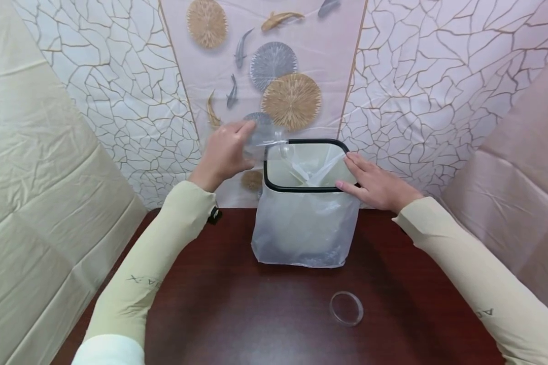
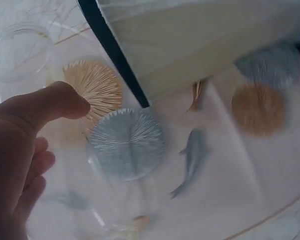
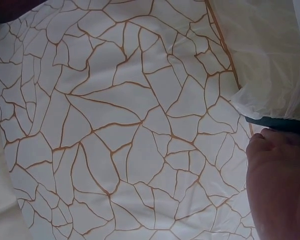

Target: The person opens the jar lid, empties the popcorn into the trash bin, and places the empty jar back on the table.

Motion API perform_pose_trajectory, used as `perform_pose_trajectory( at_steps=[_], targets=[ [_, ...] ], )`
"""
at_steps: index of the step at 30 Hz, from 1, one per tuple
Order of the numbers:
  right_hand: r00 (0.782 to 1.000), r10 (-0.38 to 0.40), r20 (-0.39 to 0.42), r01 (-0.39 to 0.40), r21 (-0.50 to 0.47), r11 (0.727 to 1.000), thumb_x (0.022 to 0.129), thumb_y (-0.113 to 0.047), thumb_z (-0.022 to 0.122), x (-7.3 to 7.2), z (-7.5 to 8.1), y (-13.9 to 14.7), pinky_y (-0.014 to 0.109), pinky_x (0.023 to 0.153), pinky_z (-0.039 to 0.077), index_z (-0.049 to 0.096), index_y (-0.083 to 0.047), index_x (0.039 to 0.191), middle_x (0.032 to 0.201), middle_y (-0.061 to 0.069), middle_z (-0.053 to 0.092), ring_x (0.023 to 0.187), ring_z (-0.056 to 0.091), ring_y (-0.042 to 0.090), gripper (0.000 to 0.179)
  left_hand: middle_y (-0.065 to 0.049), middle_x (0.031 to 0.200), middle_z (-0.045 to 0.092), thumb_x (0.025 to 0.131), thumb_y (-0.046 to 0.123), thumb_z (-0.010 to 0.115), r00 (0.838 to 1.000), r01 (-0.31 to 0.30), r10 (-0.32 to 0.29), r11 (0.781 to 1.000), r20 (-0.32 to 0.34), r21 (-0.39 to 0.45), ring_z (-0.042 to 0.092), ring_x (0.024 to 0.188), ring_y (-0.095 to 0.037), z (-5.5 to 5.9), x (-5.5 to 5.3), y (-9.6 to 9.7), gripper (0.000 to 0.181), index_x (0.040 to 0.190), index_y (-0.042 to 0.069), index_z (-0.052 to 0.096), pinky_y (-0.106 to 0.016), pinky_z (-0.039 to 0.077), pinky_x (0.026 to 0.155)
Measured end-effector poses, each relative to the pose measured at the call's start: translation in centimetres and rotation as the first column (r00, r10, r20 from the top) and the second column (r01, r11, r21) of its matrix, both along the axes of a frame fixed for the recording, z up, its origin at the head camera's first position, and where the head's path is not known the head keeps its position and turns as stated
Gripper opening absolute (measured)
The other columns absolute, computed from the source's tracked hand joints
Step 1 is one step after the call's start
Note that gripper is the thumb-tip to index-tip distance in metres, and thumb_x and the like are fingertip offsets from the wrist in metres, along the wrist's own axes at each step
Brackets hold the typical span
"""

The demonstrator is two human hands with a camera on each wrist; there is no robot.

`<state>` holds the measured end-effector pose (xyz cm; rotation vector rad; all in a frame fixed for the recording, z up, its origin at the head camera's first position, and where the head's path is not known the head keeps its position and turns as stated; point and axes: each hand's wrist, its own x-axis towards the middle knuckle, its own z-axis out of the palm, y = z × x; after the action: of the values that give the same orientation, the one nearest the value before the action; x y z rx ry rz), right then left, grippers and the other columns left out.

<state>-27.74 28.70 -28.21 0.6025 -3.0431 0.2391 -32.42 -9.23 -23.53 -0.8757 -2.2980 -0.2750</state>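
In the head view my left hand [image 1: 228, 152] grips a clear plastic jar [image 1: 266, 144] tipped on its side, its neck over the left rim of a bin [image 1: 308, 189]. The bin has a dark rim and is lined with a translucent bag [image 1: 301, 233]. Some white, sheet-like plastic [image 1: 321, 170] shows inside, though what it belongs to is unclear. My right hand [image 1: 376, 185] rests on the bin's right rim with its fingers nearly straight. In the left wrist view, the thumb [image 2: 65, 102] lies against the see-through jar.
On the dark red table [image 1: 237, 314], in front of the bin, lies a clear round ring or lid [image 1: 347, 323]. Patterned cloth [image 1: 392, 76] hangs behind the bin. Pale fabric walls [image 1: 41, 177] stand on both sides.
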Motion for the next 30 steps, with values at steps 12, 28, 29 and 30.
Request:
perform_pose_trajectory(
  at_steps=[12,28,29,30],
  targets=[
    [1.0,-0.003,0.011,0.003,0.0,1.0,0.105,-0.072,0.032,0.0,0.0,-0.5,0.064,0.13,0.017,0.009,-0.009,0.17,0.179,0.016,0.004,0.166,0.004,0.039,0.093,-0.017,0.117,0.076,0.069,0.015,0.096,0.958,-0.016,-0.172,0.764,0.228,0.645,0.071,0.111,-0.03,-7.3,0.1,-2.8,0.065,0.126,0.001,0.07,-0.042,0.055,0.101],
    [1.0,0.007,0.004,-0.007,-0.013,1.0,0.107,-0.067,0.035,-0.1,0.0,0.0,0.062,0.131,0.014,0.01,-0.005,0.169,0.178,0.019,0.005,0.165,0.005,0.042,0.092,-0.021,0.12,0.074,0.075,0.009,0.094,0.912,-0.219,-0.226,0.441,0.344,0.871,0.069,0.106,-0.022,-22.2,0.3,-4.0,0.056,0.125,0.003,0.07,-0.031,0.055,0.093],
    [1.0,0.005,0.005,-0.005,-0.014,1.0,0.107,-0.067,0.036,-0.1,0.0,0.0,0.063,0.131,0.014,0.01,-0.005,0.169,0.178,0.019,0.005,0.165,0.005,0.041,0.092,-0.022,0.119,0.073,0.075,0.008,0.094,0.912,-0.239,-0.206,0.433,0.354,0.869,0.068,0.103,-0.019,-23.1,0.4,-4.0,0.055,0.124,0.002,0.07,-0.027,0.054,0.091],
    [1.0,0.004,0.006,-0.004,-0.016,1.0,0.107,-0.067,0.036,0.0,0.0,0.0,0.063,0.131,0.015,0.01,-0.005,0.17,0.178,0.019,0.005,0.165,0.005,0.041,0.092,-0.022,0.118,0.073,0.074,0.007,0.094,0.912,-0.255,-0.192,0.427,0.363,0.868,0.067,0.101,-0.018,-24.0,0.5,-4.0,0.056,0.124,0.002,0.07,-0.024,0.052,0.089]
  ],
)
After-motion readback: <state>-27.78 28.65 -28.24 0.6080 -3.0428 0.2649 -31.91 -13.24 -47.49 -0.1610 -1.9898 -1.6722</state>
